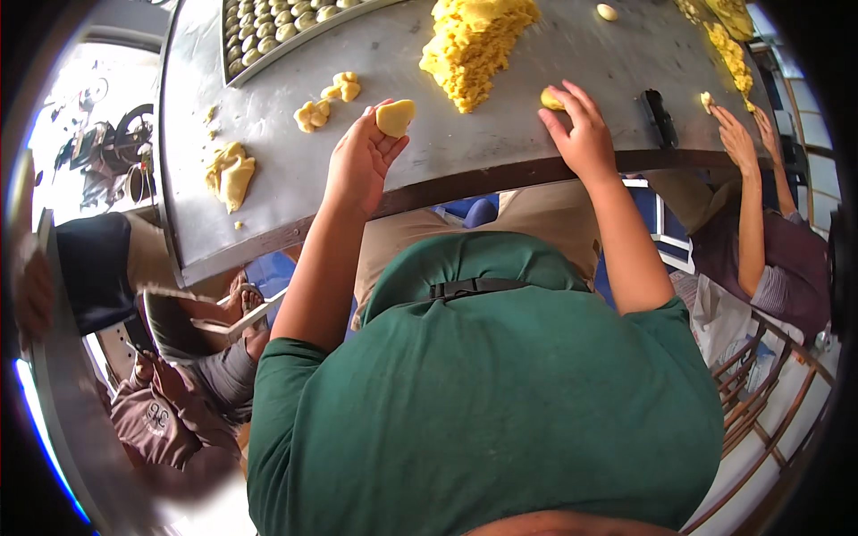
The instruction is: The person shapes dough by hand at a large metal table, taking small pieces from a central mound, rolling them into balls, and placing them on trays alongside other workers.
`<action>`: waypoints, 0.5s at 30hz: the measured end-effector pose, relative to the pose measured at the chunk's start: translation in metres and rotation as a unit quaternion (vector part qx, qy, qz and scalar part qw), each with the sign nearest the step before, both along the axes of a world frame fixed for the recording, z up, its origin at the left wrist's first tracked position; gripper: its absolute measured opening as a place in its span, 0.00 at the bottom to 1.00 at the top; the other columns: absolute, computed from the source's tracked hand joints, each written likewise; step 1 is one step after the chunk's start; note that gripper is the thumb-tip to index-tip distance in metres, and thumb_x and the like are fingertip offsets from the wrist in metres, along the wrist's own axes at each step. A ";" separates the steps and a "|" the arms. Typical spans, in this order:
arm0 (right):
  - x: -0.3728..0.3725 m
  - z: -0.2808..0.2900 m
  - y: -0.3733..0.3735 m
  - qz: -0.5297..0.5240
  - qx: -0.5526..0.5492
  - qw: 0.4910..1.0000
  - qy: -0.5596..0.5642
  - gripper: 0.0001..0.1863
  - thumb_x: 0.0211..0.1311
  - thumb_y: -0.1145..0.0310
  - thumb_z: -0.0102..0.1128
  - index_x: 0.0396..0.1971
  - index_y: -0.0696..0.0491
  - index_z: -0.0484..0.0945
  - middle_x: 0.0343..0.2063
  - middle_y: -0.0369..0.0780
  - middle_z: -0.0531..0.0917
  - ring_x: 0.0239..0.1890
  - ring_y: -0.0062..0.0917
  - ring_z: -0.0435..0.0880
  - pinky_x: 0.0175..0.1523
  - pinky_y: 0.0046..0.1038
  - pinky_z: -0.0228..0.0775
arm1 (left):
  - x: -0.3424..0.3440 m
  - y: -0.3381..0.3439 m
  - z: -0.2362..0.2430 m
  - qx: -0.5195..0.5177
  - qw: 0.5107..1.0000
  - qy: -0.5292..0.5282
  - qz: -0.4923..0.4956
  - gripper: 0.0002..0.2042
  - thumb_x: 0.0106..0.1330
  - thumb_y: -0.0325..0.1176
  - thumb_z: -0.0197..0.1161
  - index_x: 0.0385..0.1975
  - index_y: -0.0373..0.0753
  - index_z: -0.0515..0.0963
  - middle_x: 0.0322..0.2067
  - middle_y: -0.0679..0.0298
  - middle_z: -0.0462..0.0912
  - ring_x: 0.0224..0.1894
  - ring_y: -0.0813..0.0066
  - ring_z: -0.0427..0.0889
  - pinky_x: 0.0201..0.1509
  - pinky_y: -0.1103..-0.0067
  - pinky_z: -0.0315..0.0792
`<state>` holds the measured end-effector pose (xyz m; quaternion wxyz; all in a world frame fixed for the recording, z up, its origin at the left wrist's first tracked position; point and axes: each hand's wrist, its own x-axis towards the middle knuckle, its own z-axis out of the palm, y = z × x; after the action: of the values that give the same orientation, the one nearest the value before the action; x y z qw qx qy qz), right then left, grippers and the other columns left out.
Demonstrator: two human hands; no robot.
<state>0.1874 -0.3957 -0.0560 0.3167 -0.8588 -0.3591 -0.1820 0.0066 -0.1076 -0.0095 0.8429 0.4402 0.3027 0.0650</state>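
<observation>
Holding a flat dough piece (395, 118) in the left hand (360, 154), palm turned up. Left fingers are curling partly under the piece and supporting it. Piece is sitting over the counter (483, 138), near the front edge; outline is roughly round, so no clear long axis is showing.

Right hand (585, 134) is hanging palm-down, thumb and fingers partly spread around a small yellow lump (552, 98). Lump is peeking out left of the fingertips, partly hidden by them. Can't tell if those fingers are gripping or only touching it, or if it's resting on the counter.

Key relation: lump is lying to the right of the flat piece, about level with it, well apart. Right hand is clearly the nearer one to the lump; left is carrying the flat piece.

Crumbly yellow mound (478, 54) is sitting beyond both hands, between them, its narrow end pointing back toward the body.

Around: two pale dough clusters (340, 87) are lying just beyond and left of the left hand, a bigger dough slab (231, 177) farther left. Tray (304, 38) of small round pieces (267, 45) is standing at far left. Black object (657, 119) is lying right of the right hand; a co-worker's hands (737, 143) are working past it.
</observation>
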 end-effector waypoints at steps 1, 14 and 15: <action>-0.002 0.002 -0.005 -0.020 -0.040 0.998 -0.037 0.19 0.66 0.68 0.68 0.57 0.46 0.83 0.53 0.42 0.84 0.50 0.40 0.86 0.53 0.36 0.80 | 0.005 -0.003 0.000 -0.011 1.000 0.000 -0.016 0.23 0.82 0.44 0.45 0.66 0.33 0.71 0.63 0.55 0.79 0.63 0.67 0.80 0.69 0.68 0.71; -0.052 0.055 0.082 0.169 0.192 0.960 0.110 0.16 0.59 0.72 0.73 0.48 0.50 0.87 0.45 0.40 0.88 0.47 0.36 0.88 0.52 0.35 0.81 | 0.025 -0.025 0.022 0.147 0.970 -0.065 -0.184 0.30 0.78 0.53 0.48 0.68 0.35 0.69 0.57 0.53 0.84 0.61 0.62 0.81 0.66 0.66 0.70; -0.058 0.060 0.086 0.174 0.199 0.959 0.104 0.16 0.59 0.72 0.73 0.48 0.50 0.87 0.45 0.40 0.88 0.47 0.36 0.88 0.52 0.35 0.81 | 0.025 -0.014 0.016 0.408 0.883 -0.031 -0.229 0.25 0.77 0.47 0.53 0.65 0.37 0.74 0.51 0.50 0.87 0.56 0.60 0.85 0.59 0.67 0.75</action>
<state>0.1295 -0.3100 0.0044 0.5435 -0.7169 -0.4247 -0.1015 0.0318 -0.1219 0.0066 0.5888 0.8002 0.1139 0.0012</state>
